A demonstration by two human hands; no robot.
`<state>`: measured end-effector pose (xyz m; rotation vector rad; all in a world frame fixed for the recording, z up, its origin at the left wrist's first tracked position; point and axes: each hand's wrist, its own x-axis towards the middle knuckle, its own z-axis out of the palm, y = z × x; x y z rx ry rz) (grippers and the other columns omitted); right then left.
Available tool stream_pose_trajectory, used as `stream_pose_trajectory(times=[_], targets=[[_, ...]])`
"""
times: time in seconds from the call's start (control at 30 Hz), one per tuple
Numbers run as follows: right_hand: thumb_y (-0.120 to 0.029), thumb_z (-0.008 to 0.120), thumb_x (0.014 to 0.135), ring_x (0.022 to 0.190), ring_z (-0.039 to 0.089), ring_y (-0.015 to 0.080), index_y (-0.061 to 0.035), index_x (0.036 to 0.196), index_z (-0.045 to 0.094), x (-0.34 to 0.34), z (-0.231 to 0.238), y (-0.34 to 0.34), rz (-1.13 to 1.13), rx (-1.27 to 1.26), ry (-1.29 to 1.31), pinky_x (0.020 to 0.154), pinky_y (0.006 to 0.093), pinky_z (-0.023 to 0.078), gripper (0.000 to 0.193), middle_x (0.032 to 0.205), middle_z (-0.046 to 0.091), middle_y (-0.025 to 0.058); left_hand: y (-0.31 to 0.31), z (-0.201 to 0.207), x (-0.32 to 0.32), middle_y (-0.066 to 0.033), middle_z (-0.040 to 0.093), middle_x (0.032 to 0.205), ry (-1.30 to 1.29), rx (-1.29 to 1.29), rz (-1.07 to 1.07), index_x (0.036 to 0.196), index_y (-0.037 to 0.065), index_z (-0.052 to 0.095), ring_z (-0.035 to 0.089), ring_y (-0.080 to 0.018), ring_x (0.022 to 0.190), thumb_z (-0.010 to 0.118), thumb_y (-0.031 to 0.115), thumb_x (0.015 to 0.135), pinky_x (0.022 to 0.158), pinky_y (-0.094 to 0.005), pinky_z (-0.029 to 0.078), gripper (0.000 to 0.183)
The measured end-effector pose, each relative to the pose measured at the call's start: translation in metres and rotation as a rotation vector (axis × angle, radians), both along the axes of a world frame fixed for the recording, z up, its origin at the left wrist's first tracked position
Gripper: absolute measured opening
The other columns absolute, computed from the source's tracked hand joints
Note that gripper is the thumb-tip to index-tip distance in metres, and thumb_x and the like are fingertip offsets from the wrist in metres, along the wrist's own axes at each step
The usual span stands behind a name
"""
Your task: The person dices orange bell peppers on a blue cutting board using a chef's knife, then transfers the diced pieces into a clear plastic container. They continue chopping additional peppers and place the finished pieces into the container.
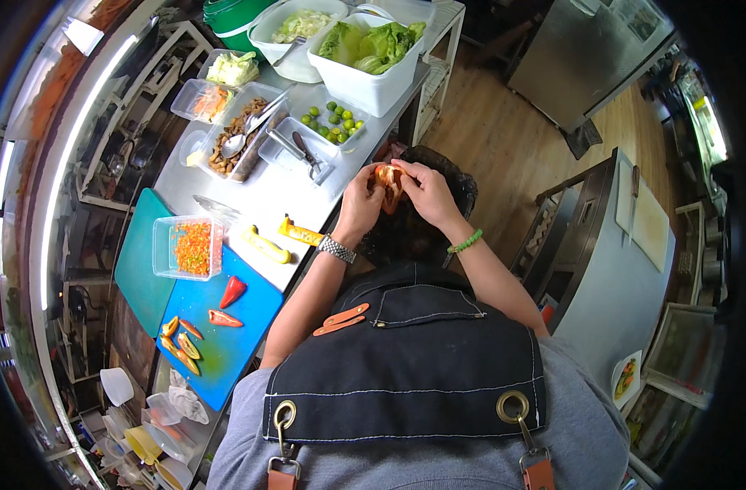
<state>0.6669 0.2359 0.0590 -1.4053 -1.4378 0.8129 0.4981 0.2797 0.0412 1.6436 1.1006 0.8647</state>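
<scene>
Both my hands hold an opened red pepper (388, 189), its pale inner ribs showing, above a bin lined with a black bag (466, 192). My left hand (361, 202), with a watch at the wrist, grips the pepper's left side. On the other side, the fingers of my right hand (429, 194) pinch its upper edge. Two yellow pepper pieces (266, 244) lie on the steel table by my left forearm. Red pepper pieces (232, 291) and several yellow-orange strips (180, 344) rest on a blue cutting board (218, 376).
A tub of diced red pepper (192, 248) straddles the blue and green boards (141, 237), with a knife (215, 206) beyond it. Farther back are limes (334, 122), a container of brown pieces (236, 145) and a lettuce bin (371, 77). A counter (614, 278) stands at right.
</scene>
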Motion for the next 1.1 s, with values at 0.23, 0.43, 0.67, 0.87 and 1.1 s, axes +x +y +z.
stream_pose_trajectory(times=[0.23,0.43,0.67,0.87,1.1], targets=[[-0.005,0.059,0.094,0.078,0.065,0.0219,0.0025,0.125,0.065,0.0,0.01,-0.003,0.022,0.061,0.001,0.071,0.0313,0.051,0.032,0.1,0.068,0.0179,0.005,0.014,0.0,-0.0073,0.069,0.092,0.005,-0.054,-0.017,0.117,-0.005,0.064,0.062,-0.0116,0.081,0.059,-0.001,0.085,0.075,-0.0269,0.05,0.033],[-0.006,0.057,0.097,0.084,0.066,0.0179,0.0017,0.126,0.065,0.008,0.011,-0.002,0.072,0.0,0.053,0.077,0.0292,0.052,0.031,0.103,0.069,0.0161,0.008,0.016,-0.001,-0.0034,0.068,0.089,0.022,-0.09,-0.023,0.112,-0.004,0.065,0.061,-0.0071,0.079,0.063,-0.001,0.09,0.071,-0.0237,0.049,0.023],[-0.01,0.06,0.099,0.089,0.067,0.0163,0.002,0.122,0.058,0.006,-0.001,0.001,0.068,0.032,0.315,0.079,0.0306,0.053,0.025,0.102,0.07,0.0139,0.008,0.015,0.002,-0.0039,0.067,0.091,-0.035,-0.116,-0.018,0.116,-0.002,0.061,0.062,-0.0075,0.08,0.067,0.001,0.09,0.071,-0.0262,0.053,0.027],[-0.008,0.068,0.093,0.086,0.069,0.0215,-0.0008,0.107,0.059,0.001,0.022,-0.006,-0.053,0.034,0.028,0.075,0.031,0.054,0.018,0.096,0.068,0.0124,-0.003,0.02,0.011,-0.0155,0.07,0.095,0.042,0.111,0.07,0.118,-0.001,0.057,0.069,-0.024,0.084,0.076,0.01,0.084,0.076,-0.034,0.055,0.041],[-0.005,0.079,0.081,0.08,0.069,0.0228,0.0006,0.104,0.06,0.01,0.024,-0.008,-0.024,0.068,0.066,0.07,0.0322,0.055,0.03,0.096,0.069,0.0111,-0.012,0.022,0.013,-0.0152,0.067,0.115,-0.051,0.116,-0.13,0.129,-0.001,0.049,0.068,-0.0202,0.103,0.075,0.0,0.08,0.087,-0.0333,0.057,0.056]])
